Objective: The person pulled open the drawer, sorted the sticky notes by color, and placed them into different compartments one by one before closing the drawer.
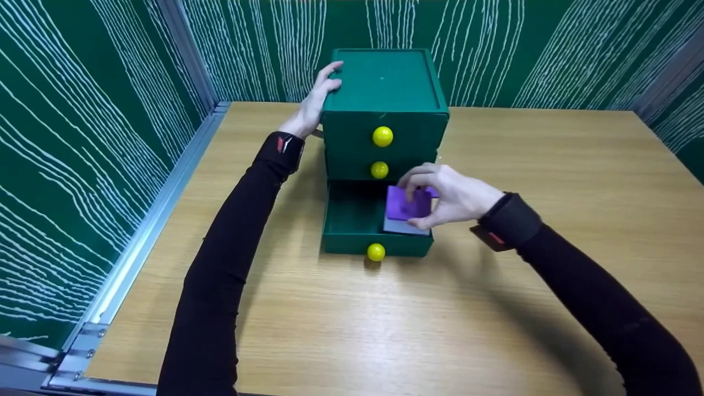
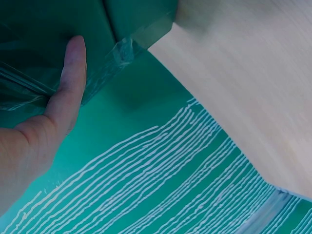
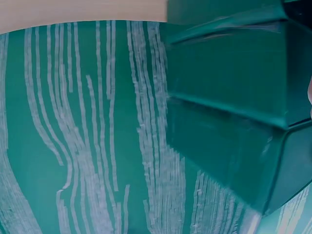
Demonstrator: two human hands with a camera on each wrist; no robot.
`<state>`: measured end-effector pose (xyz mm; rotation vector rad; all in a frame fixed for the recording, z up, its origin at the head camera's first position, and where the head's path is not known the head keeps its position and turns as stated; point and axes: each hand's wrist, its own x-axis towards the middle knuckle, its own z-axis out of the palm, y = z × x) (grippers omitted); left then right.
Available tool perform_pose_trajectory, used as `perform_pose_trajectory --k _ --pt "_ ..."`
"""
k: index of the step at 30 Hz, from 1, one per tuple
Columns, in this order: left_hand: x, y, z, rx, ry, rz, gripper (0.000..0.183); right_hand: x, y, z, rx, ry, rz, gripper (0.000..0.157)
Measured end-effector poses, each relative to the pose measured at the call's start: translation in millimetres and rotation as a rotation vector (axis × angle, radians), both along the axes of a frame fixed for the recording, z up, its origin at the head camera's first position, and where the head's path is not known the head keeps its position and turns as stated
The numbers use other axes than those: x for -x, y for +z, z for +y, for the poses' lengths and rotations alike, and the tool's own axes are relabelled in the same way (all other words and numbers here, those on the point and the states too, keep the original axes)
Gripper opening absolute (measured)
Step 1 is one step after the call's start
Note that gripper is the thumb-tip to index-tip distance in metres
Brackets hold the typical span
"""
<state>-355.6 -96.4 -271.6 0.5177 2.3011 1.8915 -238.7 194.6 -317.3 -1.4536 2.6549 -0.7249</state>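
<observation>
A green cabinet (image 1: 385,82) with yellow round knobs stands on the table, its bottom drawer (image 1: 352,212) pulled out. My left hand (image 1: 316,104) steadies the cabinet's left side, its fingertips at the top edge; in the left wrist view one straight finger (image 2: 73,73) lies along the green wall. Over the drawer's right part, my right hand (image 1: 454,192) pinches a flat purple square pad (image 1: 399,203) between curled fingers and thumb. A pale greyish square (image 1: 404,226) shows just below the purple one; whether the two are joined I cannot tell.
The two upper drawers, with yellow knobs (image 1: 383,136), are closed. The wooden table (image 1: 352,330) extends around the cabinet. Green panels with white wavy lines (image 1: 484,49) rise behind and at the sides, and a metal rail (image 1: 148,220) borders the table's left edge.
</observation>
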Motion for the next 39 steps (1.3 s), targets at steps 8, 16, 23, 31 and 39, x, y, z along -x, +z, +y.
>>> perform_pose_trajectory --k 8,16,23,31,39 --pt "0.3 0.2 0 0.014 0.006 0.013 0.060 0.2 -3.3 -35 -0.029 0.010 0.004 0.031" --pt "-0.6 1.4 0 0.010 0.002 -0.006 0.059 -2.9 -1.3 -60 -0.037 0.045 0.006 0.031" --pt "-1.1 1.3 0 0.000 0.002 -0.011 0.059 -6.2 -8.6 -71 -0.040 0.059 0.031 0.034" --pt "-0.7 3.2 1 0.005 -0.002 -0.014 0.059 -5.8 -6.2 -53 0.015 0.089 0.068 0.035" --pt "0.8 1.4 0 -0.014 0.008 0.007 0.059 7.9 -1.4 5 0.112 0.063 0.121 0.033"
